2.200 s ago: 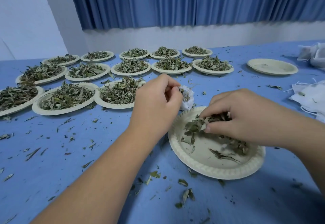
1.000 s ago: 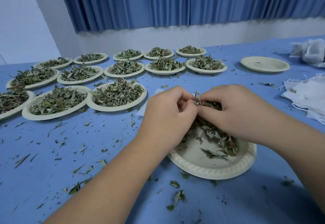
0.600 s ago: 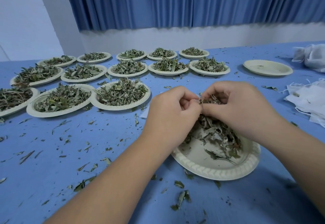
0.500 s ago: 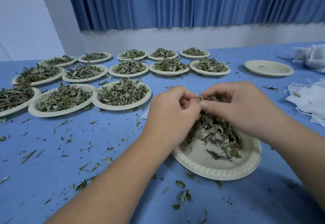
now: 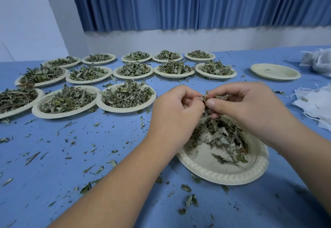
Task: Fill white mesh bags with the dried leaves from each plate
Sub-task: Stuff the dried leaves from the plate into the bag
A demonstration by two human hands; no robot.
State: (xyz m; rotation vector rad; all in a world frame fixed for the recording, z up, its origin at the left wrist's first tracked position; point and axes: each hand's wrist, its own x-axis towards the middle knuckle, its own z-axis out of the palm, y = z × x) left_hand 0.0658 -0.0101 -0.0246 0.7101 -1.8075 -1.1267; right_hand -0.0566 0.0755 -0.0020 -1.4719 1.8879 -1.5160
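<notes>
Head view: far left, full plates (image 5: 66, 100) of dried leaves sit untouched in rows on the blue table (image 5: 53, 165), with crumbs scattered all over it. Left hand (image 5: 176, 109) is curled tight, fingertips pinched together at the point where the hands meet. The white mesh bag it held open at the plate's far edge about two seconds ago is now hidden behind its knuckles, so I can't tell how full it is. The clump of leaves (image 5: 206, 98) sits right at that meeting point. Right hand (image 5: 250, 106) has come up off the plate, where it was raking leaves together; thumb and fingers now pinch the clump and press it toward the left fingers. Both hands hover over the working plate (image 5: 222, 174), just clear of it. A loose heap of dried leaves (image 5: 223, 136) is still on it, mostly toward the far side. Reading: the step switched from gathering to stuffing, and this plate likely needs several more pinches. Further right, an emptied plate (image 5: 275, 71) is well apart from the hands. Spare bags (image 5: 315, 106) lie flat at the right edge, and bunched white bags (image 5: 318, 63) sit behind them.
</notes>
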